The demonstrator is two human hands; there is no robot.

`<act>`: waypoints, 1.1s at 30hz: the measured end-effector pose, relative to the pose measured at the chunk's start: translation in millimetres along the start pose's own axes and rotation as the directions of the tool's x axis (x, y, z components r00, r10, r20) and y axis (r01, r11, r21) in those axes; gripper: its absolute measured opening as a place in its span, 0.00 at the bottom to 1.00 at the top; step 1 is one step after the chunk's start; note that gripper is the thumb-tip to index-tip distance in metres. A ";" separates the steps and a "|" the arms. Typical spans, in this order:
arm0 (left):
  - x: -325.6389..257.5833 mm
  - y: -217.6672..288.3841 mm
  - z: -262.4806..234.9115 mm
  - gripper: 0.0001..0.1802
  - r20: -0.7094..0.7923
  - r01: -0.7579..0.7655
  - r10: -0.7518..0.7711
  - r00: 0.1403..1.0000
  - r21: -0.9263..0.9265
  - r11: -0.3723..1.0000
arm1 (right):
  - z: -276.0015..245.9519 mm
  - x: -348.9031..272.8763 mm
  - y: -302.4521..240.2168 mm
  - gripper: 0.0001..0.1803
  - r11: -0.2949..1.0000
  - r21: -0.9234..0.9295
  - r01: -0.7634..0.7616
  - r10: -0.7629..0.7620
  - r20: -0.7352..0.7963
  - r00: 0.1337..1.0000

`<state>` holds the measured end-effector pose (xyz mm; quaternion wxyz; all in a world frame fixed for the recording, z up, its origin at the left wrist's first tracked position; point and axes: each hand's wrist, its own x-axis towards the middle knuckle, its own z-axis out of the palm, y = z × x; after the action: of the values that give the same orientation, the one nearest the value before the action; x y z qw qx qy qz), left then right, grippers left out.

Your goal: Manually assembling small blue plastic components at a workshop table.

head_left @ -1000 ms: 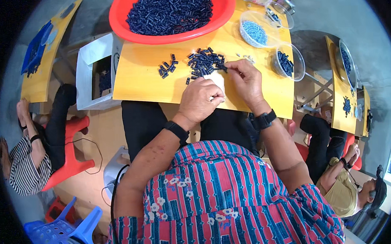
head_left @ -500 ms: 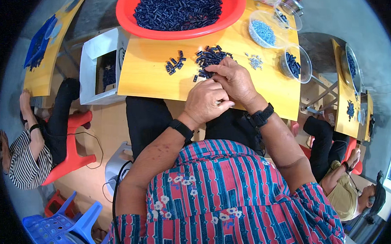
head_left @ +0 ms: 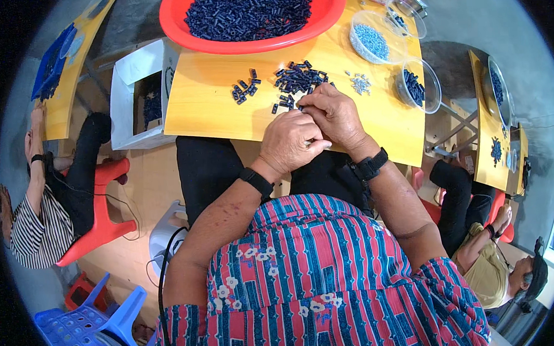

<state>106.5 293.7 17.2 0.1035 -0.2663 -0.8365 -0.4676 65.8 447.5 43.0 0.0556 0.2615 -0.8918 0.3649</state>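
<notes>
My left hand (head_left: 290, 143) is closed, its fingers curled in at the front edge of the yellow table. Touching it, my right hand (head_left: 335, 116) pinches with thumb and index finger. A small dark blue piece (head_left: 299, 107) shows at the meeting fingertips; what else the left fingers hold is hidden. Just beyond lies a heap of short dark blue block-like pieces (head_left: 299, 77). A smaller scattered group of the same pieces (head_left: 245, 88) is left of it. Small silvery parts (head_left: 361, 84) lie to the right of the heap.
A red basin (head_left: 253, 47) full of dark pieces stands at the back. Clear tubs of light blue bits (head_left: 371, 43) and dark pieces (head_left: 414, 88) stand on the right. An open white carton (head_left: 139, 105) is beside the table's left. Other people sit at yellow tables either side.
The view has shifted slightly. My right fingertips are a little lower and closer to my left fingers, uncovering more of the heap. The person on the left has moved an arm.
</notes>
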 end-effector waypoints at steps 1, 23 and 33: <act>0.3 0.9 0.0 0.10 -0.014 -0.005 0.005 1.000 -0.011 1.000 | -0.6 -1.3 0.1 0.10 1.000 -0.001 -0.003 0.003 -0.003 1.000; 3.2 5.5 -4.5 0.09 -0.018 -0.024 0.024 1.000 -0.022 0.999 | -6.5 -16.0 11.6 0.07 0.984 0.168 -0.057 0.078 -0.122 0.989; 6.4 8.4 -6.3 0.09 -0.017 -0.030 0.029 0.999 -0.034 0.999 | -27.4 -30.8 14.2 0.10 0.568 0.789 -0.233 0.490 -0.097 0.866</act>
<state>105.2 294.2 29.5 0.1128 -0.2764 -0.8235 -0.4824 82.5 487.7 45.2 0.0019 0.0100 -0.6714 0.7410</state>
